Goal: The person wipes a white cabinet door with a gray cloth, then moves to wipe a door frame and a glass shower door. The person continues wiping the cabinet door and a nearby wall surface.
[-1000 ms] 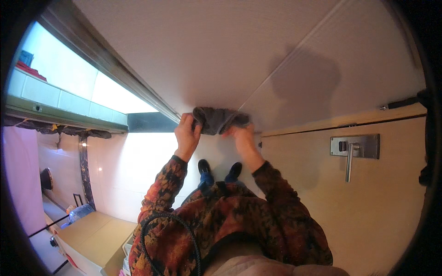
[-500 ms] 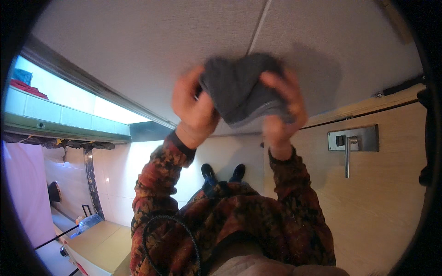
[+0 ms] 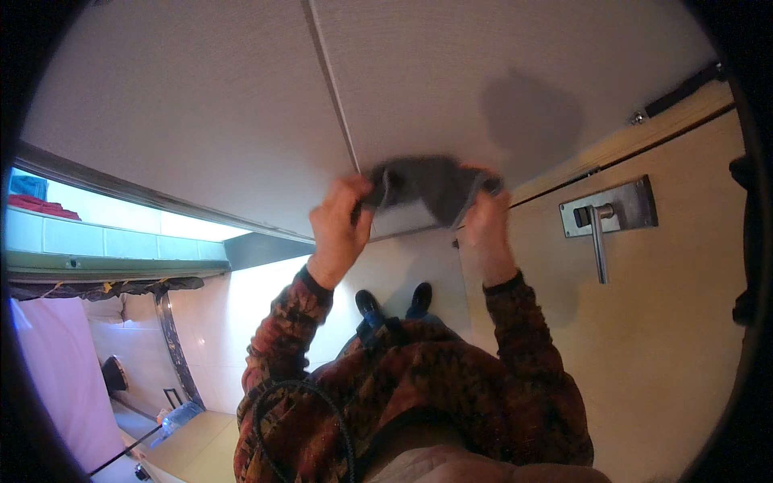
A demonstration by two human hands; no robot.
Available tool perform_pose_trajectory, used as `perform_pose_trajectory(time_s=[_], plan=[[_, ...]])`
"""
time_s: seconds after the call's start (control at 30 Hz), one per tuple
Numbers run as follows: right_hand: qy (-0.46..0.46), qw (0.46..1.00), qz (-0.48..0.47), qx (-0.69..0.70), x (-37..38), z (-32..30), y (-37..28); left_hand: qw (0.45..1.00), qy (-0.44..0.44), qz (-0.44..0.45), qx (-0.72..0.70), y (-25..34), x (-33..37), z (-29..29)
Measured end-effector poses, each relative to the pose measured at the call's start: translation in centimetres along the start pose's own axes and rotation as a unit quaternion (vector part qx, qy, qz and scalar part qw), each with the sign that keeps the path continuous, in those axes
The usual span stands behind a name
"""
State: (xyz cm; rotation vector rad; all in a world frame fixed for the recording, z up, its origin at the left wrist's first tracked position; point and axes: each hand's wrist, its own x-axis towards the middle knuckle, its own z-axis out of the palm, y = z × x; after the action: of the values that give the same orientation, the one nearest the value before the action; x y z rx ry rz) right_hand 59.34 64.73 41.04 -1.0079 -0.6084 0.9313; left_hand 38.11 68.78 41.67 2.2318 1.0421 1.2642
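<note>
A dark grey cloth (image 3: 427, 181) with a paler edge is stretched between my two hands, in front of a light wall panel. My left hand (image 3: 340, 221) pinches its left end, fingers closed. At the right end my right hand (image 3: 487, 221) grips the cloth, with part of it folded over the fingers. The cloth is slightly blurred and sags between the hands, so its full shape cannot be told.
On the right is a wooden door (image 3: 660, 322) with a metal lever handle (image 3: 597, 233). A pale wall panel (image 3: 451, 80) spans the top. To the left a tiled ledge (image 3: 105, 241) carries folded red cloth (image 3: 40, 208). A tan box (image 3: 193, 443) stands at lower left.
Both hands have come lower and nearer my body. The bunched cloth is now spread out between them, and my view has shifted a little.
</note>
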Motion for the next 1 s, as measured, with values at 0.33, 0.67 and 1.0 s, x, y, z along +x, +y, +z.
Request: perform_pose_trajectory(time_s=[0.33, 0.67, 1.0], plan=[[-0.045, 0.69, -0.667, -0.277, 4.4, 8.4, -8.5, 0.909, 0.303, 0.27, 0.095, 6.8, 11.6, -2.7], [0.012, 0.982, 0.08, -0.172, -0.2, -2.2, 5.0, 0.999, -0.051, 0.006, -0.003, 1.0, 0.9, 4.3], [-0.021, 0.925, -0.377, -0.028, 2.9, -1.5, -9.4, 0.963, 0.003, 0.122, -0.239, 5.8, 5.2, -0.9]])
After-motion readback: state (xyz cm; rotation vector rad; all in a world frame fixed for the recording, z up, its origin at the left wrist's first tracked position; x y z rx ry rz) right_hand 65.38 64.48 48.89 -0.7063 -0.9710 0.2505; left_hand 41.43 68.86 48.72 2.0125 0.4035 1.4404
